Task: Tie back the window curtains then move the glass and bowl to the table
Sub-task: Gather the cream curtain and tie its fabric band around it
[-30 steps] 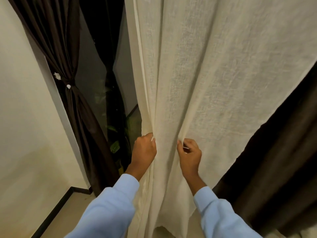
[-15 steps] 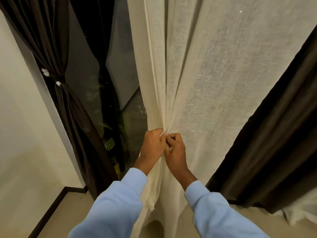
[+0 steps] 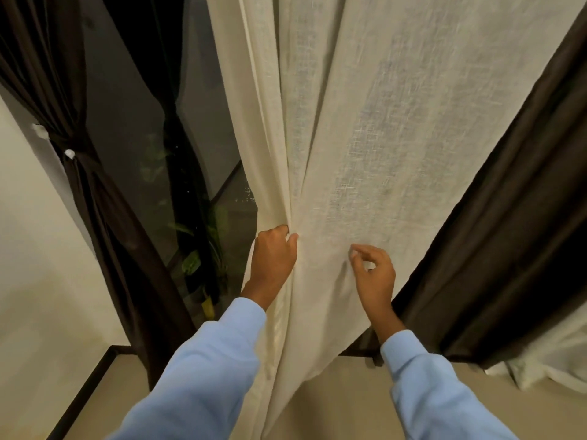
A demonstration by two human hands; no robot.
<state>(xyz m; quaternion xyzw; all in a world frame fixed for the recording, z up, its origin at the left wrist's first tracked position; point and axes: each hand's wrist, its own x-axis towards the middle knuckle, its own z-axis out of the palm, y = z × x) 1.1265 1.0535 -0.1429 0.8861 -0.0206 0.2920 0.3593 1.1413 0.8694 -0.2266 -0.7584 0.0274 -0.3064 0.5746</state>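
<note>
Our left hand is clamped round a bunch of vertical folds at the left edge of the cream, loosely woven sheer curtain, thumb pressed in against the gather. The cloth hangs with its long axis straight up and down. All its ungathered width lies to the right of that grip, spreading flat as far as the loose dark brown curtain. Our right hand is near the left, against that flat face, with its fingers curled. We cannot tell whether it has pinched any cloth. We judge it the nearer hand for drawing the next fold leftward into the bunch. The other dark brown curtain, at the left, already sits cinched by a white tie. Glass and bowl are out of view.
</note>
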